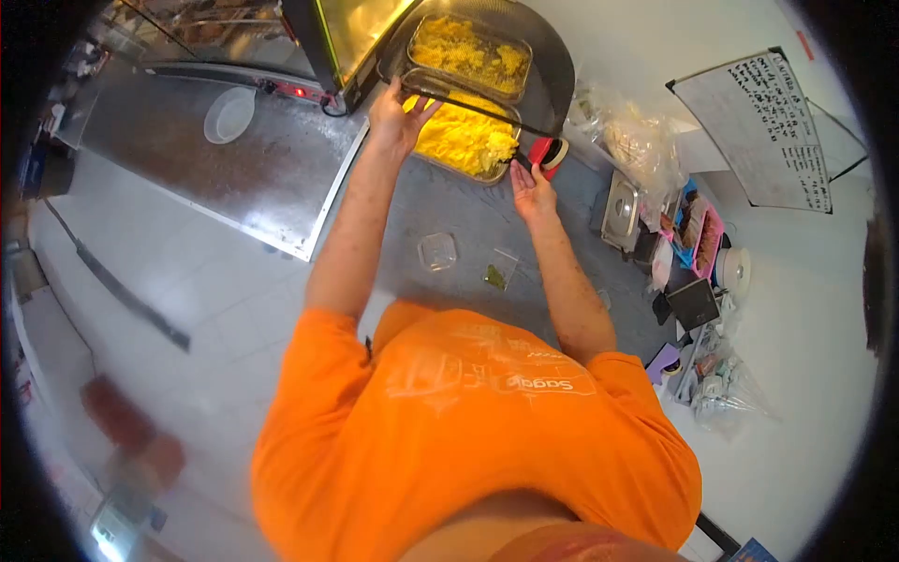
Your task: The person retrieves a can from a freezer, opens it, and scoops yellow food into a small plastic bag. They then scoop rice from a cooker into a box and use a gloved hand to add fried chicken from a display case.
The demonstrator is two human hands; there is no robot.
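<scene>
A dark mesh food cover (pixel 554 56) with a black rim is tilted over two trays. My left hand (pixel 397 120) is closed on the left part of its rim. My right hand (pixel 533 192) pinches a dark part at the cover's lower right, partly hidden by the fingers. Under the rim, the nearer tray (pixel 448 169) holds a heap of bright yellow food (pixel 464 136). Behind it, the farther tray (pixel 526 80) with yellow food (pixel 459 49) shows through the mesh. A red and white round item (pixel 550 155) is right beside my right fingers.
On the grey counter (pixel 412 215) lie a clear plastic tub (pixel 436 251) and a small bag with green contents (pixel 497 274). A metal-topped surface (pixel 187 155) at left bears a white bowl (pixel 229 115). A glass-sided warmer (pixel 342 47), metal container (pixel 621 211), and pink basket (pixel 709 242) stand around.
</scene>
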